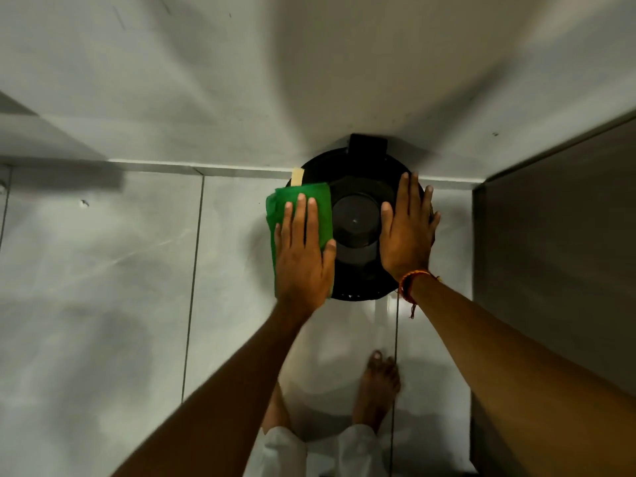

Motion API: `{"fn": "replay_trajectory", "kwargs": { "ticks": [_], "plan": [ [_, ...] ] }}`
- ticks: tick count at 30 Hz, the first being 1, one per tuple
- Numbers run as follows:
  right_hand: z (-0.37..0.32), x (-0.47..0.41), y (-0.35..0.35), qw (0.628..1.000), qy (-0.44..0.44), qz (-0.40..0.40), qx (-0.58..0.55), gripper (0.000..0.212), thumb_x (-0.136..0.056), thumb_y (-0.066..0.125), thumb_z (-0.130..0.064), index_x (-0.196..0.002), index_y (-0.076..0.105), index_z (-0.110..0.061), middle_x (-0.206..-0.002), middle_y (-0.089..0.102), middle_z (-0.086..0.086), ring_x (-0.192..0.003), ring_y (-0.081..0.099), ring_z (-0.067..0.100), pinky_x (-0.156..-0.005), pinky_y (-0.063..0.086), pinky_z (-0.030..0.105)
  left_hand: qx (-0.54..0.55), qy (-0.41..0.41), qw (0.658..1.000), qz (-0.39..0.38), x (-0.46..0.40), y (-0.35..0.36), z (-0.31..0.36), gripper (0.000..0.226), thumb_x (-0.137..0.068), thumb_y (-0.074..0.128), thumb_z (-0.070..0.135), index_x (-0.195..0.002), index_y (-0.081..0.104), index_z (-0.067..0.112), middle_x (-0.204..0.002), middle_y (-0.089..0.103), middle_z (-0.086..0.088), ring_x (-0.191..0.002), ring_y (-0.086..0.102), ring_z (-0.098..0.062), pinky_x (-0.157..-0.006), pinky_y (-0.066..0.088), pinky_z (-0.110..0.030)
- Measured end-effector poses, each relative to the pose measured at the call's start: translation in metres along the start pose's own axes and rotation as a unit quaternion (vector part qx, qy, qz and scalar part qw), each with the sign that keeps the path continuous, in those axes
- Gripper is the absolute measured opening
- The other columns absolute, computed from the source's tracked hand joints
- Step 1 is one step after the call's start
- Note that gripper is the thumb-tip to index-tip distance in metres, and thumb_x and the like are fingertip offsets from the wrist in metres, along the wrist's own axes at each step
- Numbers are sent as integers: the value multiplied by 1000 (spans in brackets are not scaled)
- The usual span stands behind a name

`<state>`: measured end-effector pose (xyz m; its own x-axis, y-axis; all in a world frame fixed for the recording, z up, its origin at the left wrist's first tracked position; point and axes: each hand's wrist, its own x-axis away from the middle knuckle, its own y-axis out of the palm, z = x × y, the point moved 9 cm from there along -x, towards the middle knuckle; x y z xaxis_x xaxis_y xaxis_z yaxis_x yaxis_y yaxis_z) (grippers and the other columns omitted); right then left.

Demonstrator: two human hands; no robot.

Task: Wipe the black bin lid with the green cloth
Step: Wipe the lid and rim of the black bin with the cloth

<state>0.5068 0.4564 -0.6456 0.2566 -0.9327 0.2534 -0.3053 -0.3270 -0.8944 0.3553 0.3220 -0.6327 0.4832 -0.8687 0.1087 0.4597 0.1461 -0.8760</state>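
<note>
The round black bin lid [354, 222] lies below me, pushed up against the white wall. A folded green cloth [321, 215] covers the lid's left part. My left hand [304, 256] presses flat on the cloth, with the thumb hooked around its right edge. Laid flat on the lid's right side is my right hand [407, 232], fingers spread and holding nothing; a red thread band circles that wrist. The middle disc of the lid shows between my two hands.
A black hinge block [367, 144] sits at the lid's back against the wall. A tan tag [297, 175] pokes out at the lid's upper left. A dark panel [557, 253] rises on the right. My bare foot [377, 387] stands on the grey floor tiles [103, 287].
</note>
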Motion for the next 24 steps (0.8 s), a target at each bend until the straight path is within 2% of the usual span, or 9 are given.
{"fn": "replay_trajectory", "kwargs": {
  "ticks": [2,6,10,14,19,24],
  "plan": [
    [0,0,0,1000,-9,-9,-7,62,-107,28,-43,-162,9,-20,-171,8,5,-158,5,35,-124,13,63,-2,31,999,-19,-35,-7,-3,71,-100,42,40,-162,21,13,-170,23,-9,-158,17,-29,-127,23,-51],
    [4,-3,-3,998,-8,-46,-49,63,-107,32,-41,-162,8,-21,-172,6,5,-158,1,35,-124,6,65,50,17,998,-45,-74,-12,-14,71,-99,42,40,-162,23,12,-168,28,-10,-157,23,-30,-125,27,-52],
    [5,-5,-5,994,10,-81,-69,65,-107,34,-40,-162,4,-23,-172,1,3,-158,-4,33,-123,3,66,13,-14,1000,16,-19,-6,-9,70,-103,38,44,-163,18,15,-171,21,-6,-159,15,-27,-127,23,-50],
    [5,-3,-3,994,16,-79,-69,64,-107,33,-40,-162,3,-24,-172,0,2,-158,-5,33,-123,3,65,-39,-11,999,18,40,19,10,68,-104,28,47,-164,14,17,-173,14,-4,-161,5,-24,-129,12,-50],
    [5,-4,-4,996,9,-59,-66,64,-107,33,-40,-162,5,-24,-172,2,2,-158,-3,33,-122,4,65,-101,92,990,-18,68,54,64,72,-101,42,47,-163,19,17,-172,18,-3,-160,12,-24,-128,5,-49],
    [7,-6,-2,997,10,-56,-62,63,-107,33,-40,-162,5,-24,-172,2,3,-158,-3,34,-122,4,66,-108,109,988,-27,69,57,77,72,-100,46,44,-161,22,14,-169,25,-6,-158,22,-25,-127,14,-50]
  ]
}}
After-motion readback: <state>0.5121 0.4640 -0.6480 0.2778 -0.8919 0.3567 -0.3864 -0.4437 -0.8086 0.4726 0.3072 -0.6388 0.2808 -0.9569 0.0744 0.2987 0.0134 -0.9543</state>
